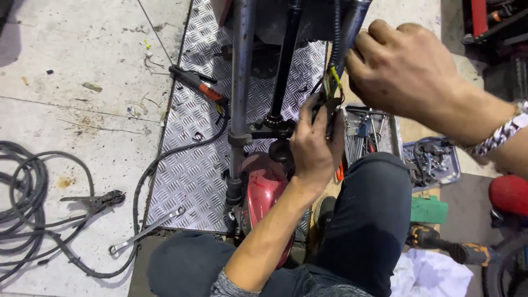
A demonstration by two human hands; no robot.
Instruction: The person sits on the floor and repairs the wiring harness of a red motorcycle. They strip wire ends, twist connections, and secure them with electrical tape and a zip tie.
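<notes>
My left hand [314, 144] grips a small black part with coloured wires [332, 82] on the frame of a small vehicle. My right hand [404, 69], with a metal bracelet at the wrist, pinches the wires and a blue-black tube [352, 25] just above. A grey metal tube [241, 71] and a black rod [286, 60] run down the frame to a red fender [263, 190] between my knees.
A chequered metal plate [190, 159] lies on the concrete floor, with an orange-handled tool [198, 85] on it. A spanner [144, 231], pliers [96, 201] and coiled black cable [22, 192] lie at left. Two tool trays [393, 129] [451, 170], a green box [429, 210] and a drill [445, 246] sit at right.
</notes>
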